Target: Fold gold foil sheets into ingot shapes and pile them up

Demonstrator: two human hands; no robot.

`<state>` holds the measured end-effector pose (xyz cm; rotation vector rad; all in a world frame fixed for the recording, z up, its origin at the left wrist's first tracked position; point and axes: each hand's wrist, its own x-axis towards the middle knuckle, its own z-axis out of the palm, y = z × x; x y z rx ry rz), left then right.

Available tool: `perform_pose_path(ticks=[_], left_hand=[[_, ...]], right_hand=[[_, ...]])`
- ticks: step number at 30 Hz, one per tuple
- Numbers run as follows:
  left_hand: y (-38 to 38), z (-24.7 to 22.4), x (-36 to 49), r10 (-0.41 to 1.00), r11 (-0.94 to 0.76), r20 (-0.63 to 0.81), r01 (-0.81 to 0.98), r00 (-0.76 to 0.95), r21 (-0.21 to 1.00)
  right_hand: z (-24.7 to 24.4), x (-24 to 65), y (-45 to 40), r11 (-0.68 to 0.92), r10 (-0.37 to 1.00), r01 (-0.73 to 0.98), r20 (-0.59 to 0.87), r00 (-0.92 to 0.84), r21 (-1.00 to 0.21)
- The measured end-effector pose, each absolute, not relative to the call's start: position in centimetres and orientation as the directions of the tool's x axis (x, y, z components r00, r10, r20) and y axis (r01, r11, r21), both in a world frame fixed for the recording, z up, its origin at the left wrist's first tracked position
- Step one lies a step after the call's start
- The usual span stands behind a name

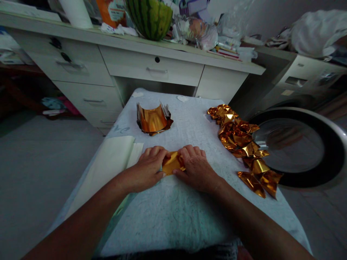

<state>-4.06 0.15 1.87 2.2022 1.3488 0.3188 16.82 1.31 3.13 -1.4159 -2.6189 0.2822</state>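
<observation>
Between my two hands a small piece of gold foil paper (pixel 171 164) lies on the cloth-covered table (pixel 173 209). My left hand (pixel 151 164) is closed on its left edge, fingers curled over the top and thumb below. My right hand (pixel 195 166) grips the right edge, its thumb at the lower side of the sheet. Beyond my hands stands a curled stack of gold foil sheets (pixel 153 121). Over on the right a pile of folded gold foil pieces (pixel 238 139) runs along the table's side.
White and pale paper sheets (pixel 105 166) lie left of my left arm. A white desk (pixel 151 66) with drawers stands behind, holding half a watermelon (pixel 150 18) and plastic bags. At the right, a washing machine's round door (pixel 298 146) hangs open against the table's edge.
</observation>
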Motion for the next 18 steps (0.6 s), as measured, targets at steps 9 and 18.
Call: perform_pose_path(ticks=[9, 18], left_hand=[[0.1, 1.8, -4.3, 0.884, -0.348, -0.072, 0.751, 0.463, 0.561], [0.0, 2.5, -3.8, 0.892, -0.321, -0.086, 0.756, 0.444, 0.570]], right_hand=[[3.7, 18.7, 2.9, 0.534, 0.793, 0.743, -0.065, -0.605, -0.403], [3.1, 20.6, 4.5, 0.449, 0.844, 0.823, -0.136, -0.518, -0.349]])
